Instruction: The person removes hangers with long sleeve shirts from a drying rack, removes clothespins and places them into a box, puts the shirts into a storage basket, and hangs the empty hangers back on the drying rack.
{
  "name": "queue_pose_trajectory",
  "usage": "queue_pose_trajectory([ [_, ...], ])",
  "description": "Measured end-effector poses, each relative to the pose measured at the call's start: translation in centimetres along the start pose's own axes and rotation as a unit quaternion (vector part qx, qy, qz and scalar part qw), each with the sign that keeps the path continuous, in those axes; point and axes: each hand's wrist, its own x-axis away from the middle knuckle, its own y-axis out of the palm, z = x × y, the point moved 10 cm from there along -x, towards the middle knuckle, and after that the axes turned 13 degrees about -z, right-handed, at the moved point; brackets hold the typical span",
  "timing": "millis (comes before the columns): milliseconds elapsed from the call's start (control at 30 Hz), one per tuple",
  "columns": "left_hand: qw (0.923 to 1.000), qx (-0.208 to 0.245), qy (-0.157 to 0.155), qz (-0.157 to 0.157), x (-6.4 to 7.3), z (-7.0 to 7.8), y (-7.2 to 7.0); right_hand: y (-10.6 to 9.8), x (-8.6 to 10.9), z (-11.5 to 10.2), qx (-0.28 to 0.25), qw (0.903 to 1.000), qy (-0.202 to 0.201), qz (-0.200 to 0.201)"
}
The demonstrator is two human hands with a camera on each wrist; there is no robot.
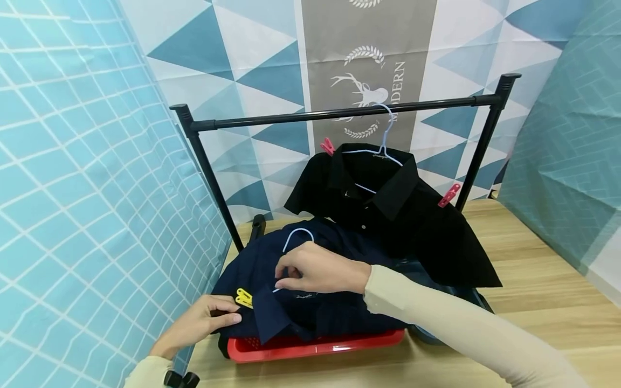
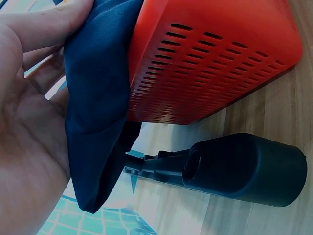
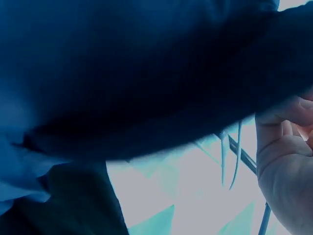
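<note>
A navy collared shirt [image 1: 335, 318] lies over a red basket [image 1: 315, 350], with a pale wire hanger [image 1: 299, 231] inside its collar. My left hand [image 1: 201, 320] pinches the shirt's edge beside a yellow clothespin [image 1: 244, 298]; in the left wrist view, the thumb lies over the navy cloth [image 2: 100, 98]. My right hand [image 1: 317, 269] is over the collar, fingers curled at the hanger, whose wire shows just below the thumb. Their exact contact is hidden. In the right wrist view, dark cloth [image 3: 146, 98] covers much of the frame, and the curled fingers are partly cut off.
A black shirt [image 1: 393, 210] hangs from a black rack rail [image 1: 301, 116], with pink clothespins [image 1: 449, 195] at its shoulders. A dark blue container [image 1: 436, 288] stands right of the basket. The rack's black foot [image 2: 244, 169] lies beside the basket on the wooden surface.
</note>
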Motion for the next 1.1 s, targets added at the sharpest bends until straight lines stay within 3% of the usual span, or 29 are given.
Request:
queue_pose_trajectory([
  [167,1.0,0.005,0.001,0.001,0.0,-0.1,0.2,0.5,-1.9,-0.1,0.01,0.9996,0.023,-0.012],
  [333,1.0,0.008,-0.001,-0.001,-0.1,-0.1,0.3,1.7,-3.9,0.1,0.042,0.996,0.07,-0.036],
  [500,0.9999,0.015,0.002,-0.006,-0.1,0.0,0.4,3.1,-5.7,-0.8,0.083,0.9902,0.092,-0.064],
  [633,0.9998,0.012,0.017,-0.003,-0.1,0.2,0.2,4.1,-6.8,-1.4,0.109,0.985,0.108,-0.08],
  [800,0.999,0.005,0.044,-0.009,-0.2,0.7,0.0,5.4,-7.5,-1.6,0.102,0.9811,0.13,-0.101],
  [1100,0.9987,0.009,0.049,-0.01,-0.2,0.8,0.1,6.0,-8.0,-2.3,0.114,0.9847,0.111,-0.07],
])
